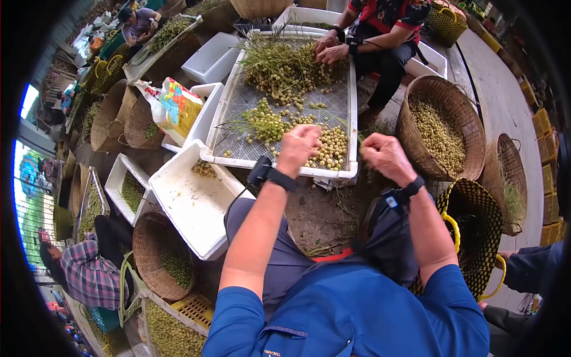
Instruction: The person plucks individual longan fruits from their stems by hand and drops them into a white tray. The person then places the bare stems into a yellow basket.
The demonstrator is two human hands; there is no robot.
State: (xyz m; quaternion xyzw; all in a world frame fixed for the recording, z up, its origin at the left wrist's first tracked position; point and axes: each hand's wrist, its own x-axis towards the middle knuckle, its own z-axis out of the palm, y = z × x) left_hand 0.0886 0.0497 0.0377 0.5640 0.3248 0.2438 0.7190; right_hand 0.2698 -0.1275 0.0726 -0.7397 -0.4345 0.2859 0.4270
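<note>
My left hand [297, 147] is over the near part of a white-rimmed mesh tray [226, 138], its fingers curled and slightly blurred. Whatever they hold, if anything, is hidden. Just beyond the tray's right front corner is my right hand [388, 157], its fingers pinched together; I cannot make out what is between them. Loose small round yellow-brown fruits [332, 149] lie on the mesh beside my left hand. A smaller bunch of greenish fruits on stems [262, 122] rests to the left, and a large stemmed heap [279, 71] covers the far part.
Across the tray, a co-worker's hands [332, 49] touch the heap. A wicker basket of fruits [440, 134] stands at right, above a black-and-yellow woven basket [476, 226]. A white foam box [193, 199] holding a few fruits sits at left. Cut stems [342, 208] litter the floor between my knees.
</note>
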